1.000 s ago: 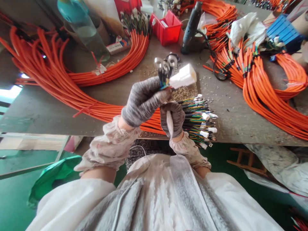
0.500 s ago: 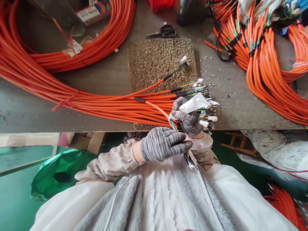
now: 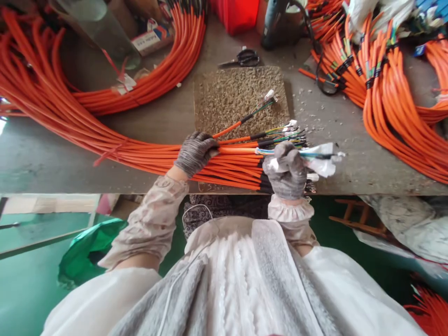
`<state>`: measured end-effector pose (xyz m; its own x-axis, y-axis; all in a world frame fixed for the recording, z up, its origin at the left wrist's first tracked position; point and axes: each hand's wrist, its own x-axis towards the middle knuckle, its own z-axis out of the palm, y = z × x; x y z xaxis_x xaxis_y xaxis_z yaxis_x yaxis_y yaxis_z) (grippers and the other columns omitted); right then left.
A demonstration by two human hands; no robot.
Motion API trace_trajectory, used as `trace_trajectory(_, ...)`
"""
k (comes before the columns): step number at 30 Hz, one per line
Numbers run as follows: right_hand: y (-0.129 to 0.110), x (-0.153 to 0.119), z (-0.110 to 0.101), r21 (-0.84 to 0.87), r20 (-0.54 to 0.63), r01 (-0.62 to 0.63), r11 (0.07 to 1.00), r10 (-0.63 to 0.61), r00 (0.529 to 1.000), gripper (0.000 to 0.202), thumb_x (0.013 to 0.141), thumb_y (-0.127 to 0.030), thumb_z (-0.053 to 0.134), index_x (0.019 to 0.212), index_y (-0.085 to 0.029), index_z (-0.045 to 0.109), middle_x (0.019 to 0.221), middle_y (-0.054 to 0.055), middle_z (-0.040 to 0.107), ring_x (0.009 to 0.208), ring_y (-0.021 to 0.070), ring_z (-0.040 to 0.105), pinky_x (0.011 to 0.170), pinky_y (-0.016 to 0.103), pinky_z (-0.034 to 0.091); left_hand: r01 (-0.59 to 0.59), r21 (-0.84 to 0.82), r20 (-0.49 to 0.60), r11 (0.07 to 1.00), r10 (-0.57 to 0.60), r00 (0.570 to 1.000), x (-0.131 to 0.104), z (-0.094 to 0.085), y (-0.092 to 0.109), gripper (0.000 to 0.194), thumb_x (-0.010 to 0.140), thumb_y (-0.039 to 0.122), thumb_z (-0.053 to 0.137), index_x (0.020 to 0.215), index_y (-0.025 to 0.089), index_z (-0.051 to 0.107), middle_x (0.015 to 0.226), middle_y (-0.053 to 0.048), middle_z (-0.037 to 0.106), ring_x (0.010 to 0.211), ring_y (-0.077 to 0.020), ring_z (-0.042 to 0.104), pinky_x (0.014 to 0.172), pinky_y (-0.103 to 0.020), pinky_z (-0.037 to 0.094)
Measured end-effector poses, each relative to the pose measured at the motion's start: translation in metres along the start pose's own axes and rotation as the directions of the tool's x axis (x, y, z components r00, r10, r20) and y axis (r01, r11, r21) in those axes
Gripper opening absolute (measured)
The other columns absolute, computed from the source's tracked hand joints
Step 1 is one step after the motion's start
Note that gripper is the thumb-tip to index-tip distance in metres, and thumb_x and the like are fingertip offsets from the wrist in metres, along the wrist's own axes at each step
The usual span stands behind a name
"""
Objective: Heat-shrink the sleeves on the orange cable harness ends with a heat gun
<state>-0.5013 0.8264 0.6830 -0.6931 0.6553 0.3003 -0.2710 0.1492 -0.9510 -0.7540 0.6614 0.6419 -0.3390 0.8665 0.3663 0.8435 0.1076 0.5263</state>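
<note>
My left hand (image 3: 196, 153), in a grey knit glove, is closed around one orange cable (image 3: 236, 150) at the top of a long bundle of orange cables (image 3: 154, 156). Past the end of that cable's jacket, thin coloured wires run to the right under my right hand (image 3: 286, 170). That gloved hand is closed over the wires, with a crumpled white plastic piece (image 3: 325, 161) showing beyond its fingers. Wire ends with small terminals stick out to the right. Other cables of the bundle end in black sleeves (image 3: 265, 142) and loose wires below and behind my right hand.
A rough, crumb-covered board (image 3: 241, 88) lies under the cable ends. Scissors (image 3: 247, 58) and a heat gun (image 3: 276, 25) are behind it. More orange cable coils (image 3: 388, 93) lie at right, and a clear bottle (image 3: 101, 32) stands at back left. The table's front edge is close.
My left hand has moved from the loose wires up and left onto the orange cable. The wires, earlier hanging down toward my body, now stretch right across the bundle. The view has shifted slightly.
</note>
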Motion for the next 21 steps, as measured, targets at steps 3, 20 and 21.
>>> trace_trajectory(3, 0.004, 0.024, -0.010, 0.203, 0.066, -0.159, 0.966, 0.149, 0.987, 0.049, 0.102, -0.075, 0.046, 0.092, -0.028, 0.055, 0.057, -0.009, 0.027, 0.042, 0.0133, 0.023, 0.046, 0.032, 0.040, -0.104, -0.299, 0.031, 0.949, 0.118, 0.992, 0.025, 0.013, 0.022, 0.029, 0.098, 0.047, 0.070, 0.104, 0.019, 0.076, 0.095, -0.007, 0.074, 0.086, -0.0244, 0.071, 0.082, -0.038, 0.059)
trace_trajectory(20, 0.002, -0.016, 0.025, 0.760, 0.163, -0.455, 0.463, 0.542, 0.824, 0.030, 0.078, -0.040, 0.086, 0.097, -0.023, 0.069, 0.063, -0.007, 0.047, 0.051, 0.0062, 0.028, 0.043, 0.016, 0.026, 0.248, 0.229, 0.177, 0.941, -0.291, 0.940, 0.162, 0.058, 0.066, 0.044, 0.092, 0.021, 0.069, 0.135, 0.016, 0.065, 0.132, -0.022, 0.066, 0.121, -0.0359, 0.066, 0.104, -0.052, 0.057)
trace_trajectory(21, 0.000, -0.017, 0.025, 0.742, 0.127, -0.429, 0.515, 0.520, 0.845, 0.029, 0.079, -0.042, 0.085, 0.096, -0.023, 0.071, 0.063, -0.006, 0.051, 0.050, 0.0066, 0.029, 0.044, 0.018, 0.026, 0.205, 0.219, 0.193, 0.954, -0.248, 0.949, 0.172, 0.053, 0.078, 0.046, 0.092, 0.024, 0.070, 0.137, 0.017, 0.064, 0.130, -0.021, 0.067, 0.116, -0.0348, 0.068, 0.100, -0.052, 0.058)
